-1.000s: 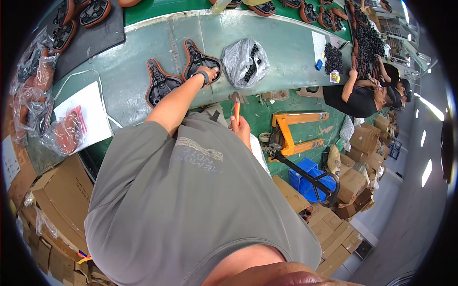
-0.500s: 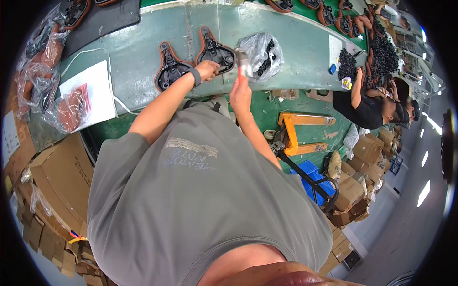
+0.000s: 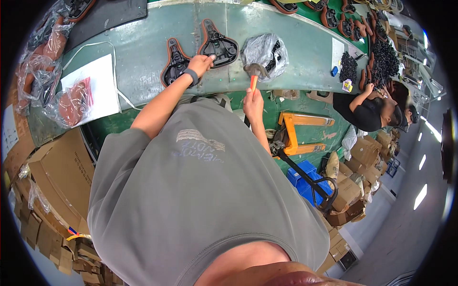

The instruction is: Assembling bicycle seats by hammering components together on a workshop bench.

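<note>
A: What lies at the far left?
B: Well left of the left fingers (image 3: 210, 58), glossy brown pieces wrapped in clear plastic (image 3: 36, 71) are heaped along the green metal worktop (image 3: 143, 43). Closer in, a white rectangular sheet (image 3: 98, 74) carries another brown piece in clear plastic (image 3: 71, 108).

A: And nearer those fingers?
B: Just left of them, a black saddle-shaped piece with a brown rim (image 3: 175, 61) lies on the worktop, partly hidden behind the wrist and its dark band (image 3: 192, 76).

A: Do they hold anything?
B: That cannot be told. They are drawn in, the thumb at the near edge of a second black saddle-shaped piece (image 3: 218, 46), also brown-rimmed, which lies just beyond them.

A: And the other side?
B: The right fingers (image 3: 256, 96) are wrapped around the orange-and-red handle of a metal-headed hammer (image 3: 253, 83). Beyond them sits a clear plastic bag of small black parts (image 3: 256, 50).

A: Farther right?
B: An orange pallet truck (image 3: 291, 136) stands below and right of the right fingers. Well right of them, a small blue object (image 3: 334, 71) and a loose black pile of little parts (image 3: 348, 67) lie on the worktop, near a co-worker in a black shirt (image 3: 355, 109).
</note>
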Tool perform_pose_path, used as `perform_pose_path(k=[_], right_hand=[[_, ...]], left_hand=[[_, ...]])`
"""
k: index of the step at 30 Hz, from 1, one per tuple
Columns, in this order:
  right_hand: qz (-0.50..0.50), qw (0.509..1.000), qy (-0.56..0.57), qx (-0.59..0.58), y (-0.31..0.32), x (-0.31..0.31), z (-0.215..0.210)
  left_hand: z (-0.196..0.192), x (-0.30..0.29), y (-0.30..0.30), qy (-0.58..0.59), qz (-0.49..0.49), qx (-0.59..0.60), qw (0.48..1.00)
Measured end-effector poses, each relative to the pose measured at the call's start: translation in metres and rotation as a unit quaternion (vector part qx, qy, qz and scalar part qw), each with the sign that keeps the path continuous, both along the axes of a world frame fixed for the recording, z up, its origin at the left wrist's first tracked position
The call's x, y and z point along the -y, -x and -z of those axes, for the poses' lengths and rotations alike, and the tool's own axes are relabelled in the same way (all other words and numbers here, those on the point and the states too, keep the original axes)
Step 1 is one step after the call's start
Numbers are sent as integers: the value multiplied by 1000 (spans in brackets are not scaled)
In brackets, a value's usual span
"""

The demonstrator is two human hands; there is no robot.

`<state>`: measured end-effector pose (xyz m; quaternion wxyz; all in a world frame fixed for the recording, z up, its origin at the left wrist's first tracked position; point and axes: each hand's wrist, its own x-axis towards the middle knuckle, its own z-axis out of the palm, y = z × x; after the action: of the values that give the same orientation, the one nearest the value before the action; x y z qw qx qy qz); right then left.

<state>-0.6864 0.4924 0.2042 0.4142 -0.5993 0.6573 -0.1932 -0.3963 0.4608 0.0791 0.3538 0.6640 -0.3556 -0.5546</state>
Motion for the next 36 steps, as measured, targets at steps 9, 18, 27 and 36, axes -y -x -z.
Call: perform_pose_path(k=[9, 18, 27, 36], right_hand=[[-10, 999, -50, -17, -19, -22, -4], [-77, 997, -16, -26, -64, -10, -24], [-102, 976, 183, 56, -120, 6, -91], [-123, 971, 202, 44, -125, 2, -38]], left_hand=[[33, 45, -12, -83, 74, 34, 993], [41, 49, -23, -182, 26, -79, 980], [27, 37, -23, -171, 17, -69, 983], [-17, -12, -59, -136, -119, -253, 950]])
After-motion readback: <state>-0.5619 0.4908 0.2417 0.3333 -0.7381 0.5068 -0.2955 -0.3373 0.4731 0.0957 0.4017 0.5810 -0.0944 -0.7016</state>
